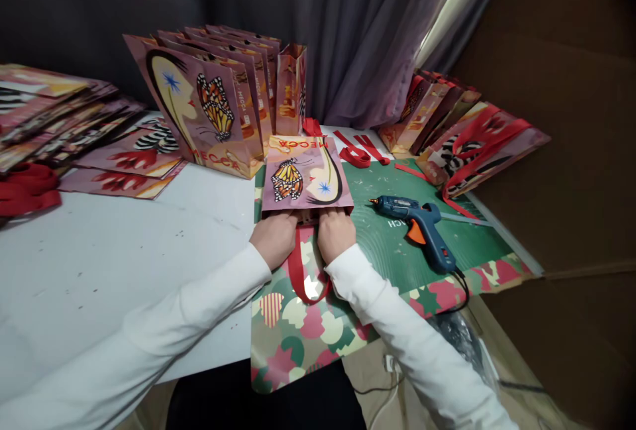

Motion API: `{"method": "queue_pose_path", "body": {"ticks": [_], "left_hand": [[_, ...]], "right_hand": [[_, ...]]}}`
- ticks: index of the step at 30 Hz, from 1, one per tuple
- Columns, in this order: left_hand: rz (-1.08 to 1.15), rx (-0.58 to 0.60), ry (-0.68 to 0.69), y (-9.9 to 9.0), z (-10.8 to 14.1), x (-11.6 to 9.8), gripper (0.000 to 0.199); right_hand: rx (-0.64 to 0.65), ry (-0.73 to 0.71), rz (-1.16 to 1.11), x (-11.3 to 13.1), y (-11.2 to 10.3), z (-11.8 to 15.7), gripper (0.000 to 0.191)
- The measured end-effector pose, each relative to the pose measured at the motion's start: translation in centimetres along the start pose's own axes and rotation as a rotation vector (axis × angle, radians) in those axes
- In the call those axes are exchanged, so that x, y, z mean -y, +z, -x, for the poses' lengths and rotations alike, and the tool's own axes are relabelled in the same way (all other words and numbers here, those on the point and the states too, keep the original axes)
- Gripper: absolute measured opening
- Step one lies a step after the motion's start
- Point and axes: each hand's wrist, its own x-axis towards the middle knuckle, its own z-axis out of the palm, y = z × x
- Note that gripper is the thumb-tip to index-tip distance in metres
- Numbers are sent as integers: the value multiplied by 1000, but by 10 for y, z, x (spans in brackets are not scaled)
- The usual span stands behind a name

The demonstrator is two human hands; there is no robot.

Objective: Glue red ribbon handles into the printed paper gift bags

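A purple paper gift bag with a butterfly print lies flat in front of me, its mouth toward me. My left hand reaches into the left side of the mouth, and my right hand into the right side. The bag hides the fingers of both hands, so their grip does not show. Between my wrists a red ribbon handle loops out of the mouth onto the patterned sheet. To the right, a blue glue gun with an orange trigger lies on a green mat.
Several standing bags form a row at the back. Flat bags are stacked at left beside a red ribbon bundle. Bags with ribbon handles stand and lean at right. Cut red ribbons lie behind the mat.
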Motion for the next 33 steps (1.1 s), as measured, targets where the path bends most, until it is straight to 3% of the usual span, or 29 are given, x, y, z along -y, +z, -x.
{"method": "queue_pose_path", "body": {"ticks": [11, 16, 22, 24, 29, 33], "left_hand": [[-47, 4, -24, -2, 9, 14, 32], [-58, -14, 5, 2, 11, 8, 33], [-45, -129, 91, 8, 7, 10, 41], [-37, -154, 101, 9, 7, 12, 42], [-34, -79, 69, 7, 8, 12, 45], [-70, -31, 68, 3, 10, 9, 37]], "right_hand": [[-30, 34, 62, -6, 6, 3, 32], [39, 76, 77, -1, -2, 3, 32], [47, -139, 36, 12, -7, 4, 34], [57, -144, 31, 14, -6, 4, 34], [99, -71, 59, 6, -5, 6, 30], [63, 5, 85, -8, -2, 10, 28]]}}
